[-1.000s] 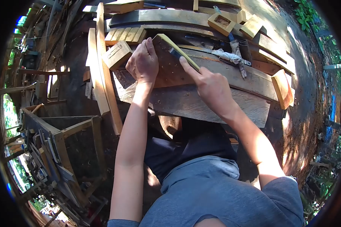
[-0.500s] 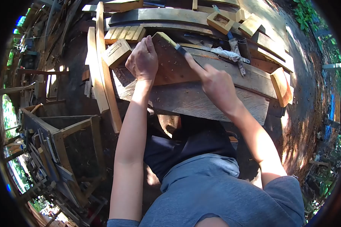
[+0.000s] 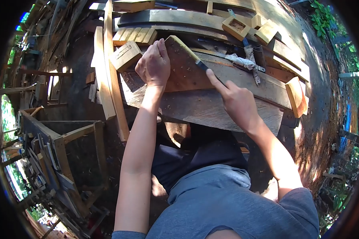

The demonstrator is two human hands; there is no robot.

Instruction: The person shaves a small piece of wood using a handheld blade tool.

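My left hand (image 3: 152, 65) is closed round the left end of a dark-faced wooden piece (image 3: 186, 67) with a pale yellow edge. My right hand (image 3: 238, 104) grips the dark handle of a knife-like tool (image 3: 202, 65), index finger stretched along it. The tool's blade lies against the pale edge, to the right of my left hand. Beneath the piece is a weathered board (image 3: 227, 109). Left of my left hand sits a light wooden block (image 3: 126, 56).
Long strips (image 3: 111, 75) stand out at the left of the bench. Behind lie curved boards (image 3: 167, 16), a hollowed block (image 3: 235, 26) and a cloth-wrapped tool (image 3: 243, 61). A curved wooden piece (image 3: 295, 96) is at the right. A wooden frame (image 3: 62, 139) stands at the lower left.
My right hand and the tool have moved right and toward my body along the piece's edge. My left hand keeps its hold, shifted slightly right in view.
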